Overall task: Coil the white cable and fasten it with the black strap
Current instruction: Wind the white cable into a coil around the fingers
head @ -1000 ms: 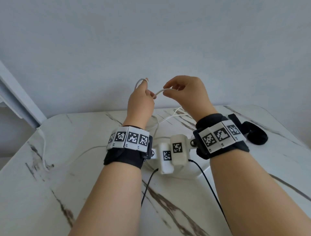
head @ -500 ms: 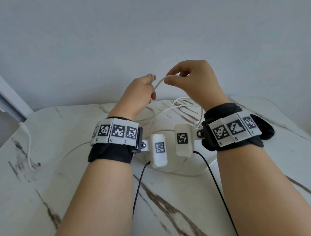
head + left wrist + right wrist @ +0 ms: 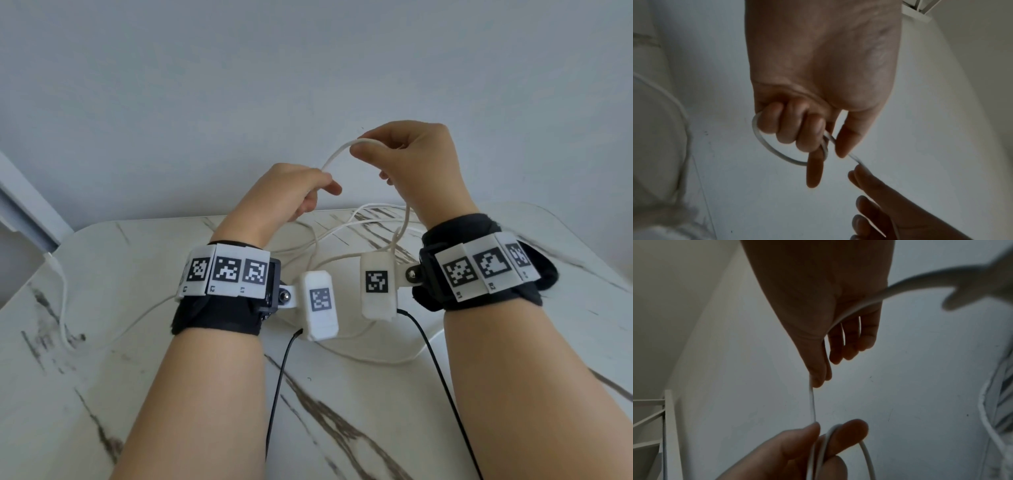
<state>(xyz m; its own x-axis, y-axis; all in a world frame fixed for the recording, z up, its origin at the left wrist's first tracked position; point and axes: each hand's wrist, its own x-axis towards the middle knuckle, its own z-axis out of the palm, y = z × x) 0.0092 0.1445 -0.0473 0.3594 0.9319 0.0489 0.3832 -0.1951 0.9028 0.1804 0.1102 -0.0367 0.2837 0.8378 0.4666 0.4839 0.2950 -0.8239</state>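
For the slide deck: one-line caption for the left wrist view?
Left hand holds a small loop of white cable in its curled fingers while the right hand pinches the strand leading away.

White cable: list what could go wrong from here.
1. The left hand holds only one small loop of the white cable; it could spring open if the fingers loosen.
2. Slack lies in crossing strands on the table and may tangle as the right hand pulls it in.
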